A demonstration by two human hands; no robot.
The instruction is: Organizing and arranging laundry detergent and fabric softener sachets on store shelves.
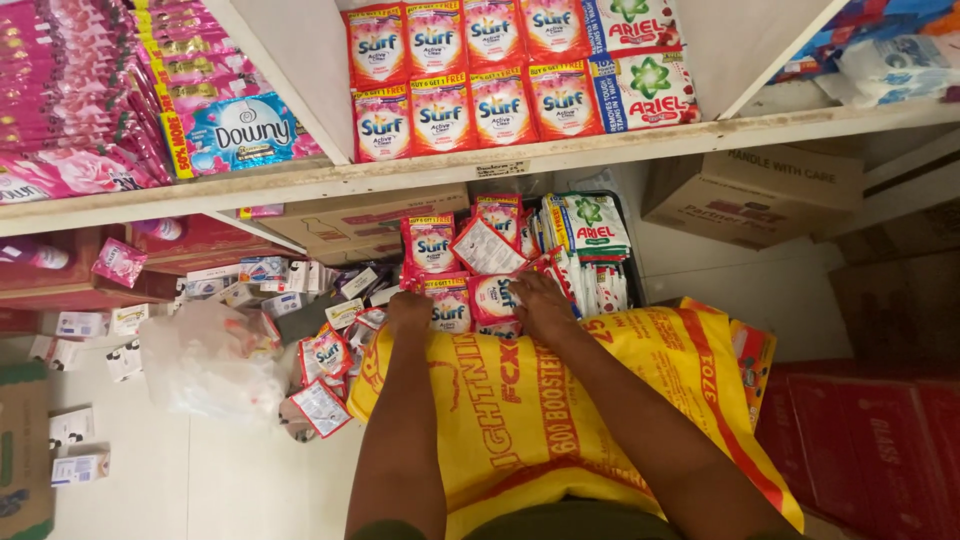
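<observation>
Below the white shelf [420,172], both hands reach into a dark crate [632,262] of detergent sachets standing on the floor. Left hand [408,312] lies knuckles-up on a red-and-pink sachet [450,303], fingers curled under, so whether it pinches one cannot be told. Right hand [541,305] rests flat, fingers loosely together, on the neighbouring sachet [492,296] beside the green-and-white packets [590,228]. Judged good practice: gather sachets in aligned, same-facing stacks, gripping by the edges. A yellow woven sack [600,400] covers the lap; loose sachets [325,380] litter the floor to the left.
</observation>
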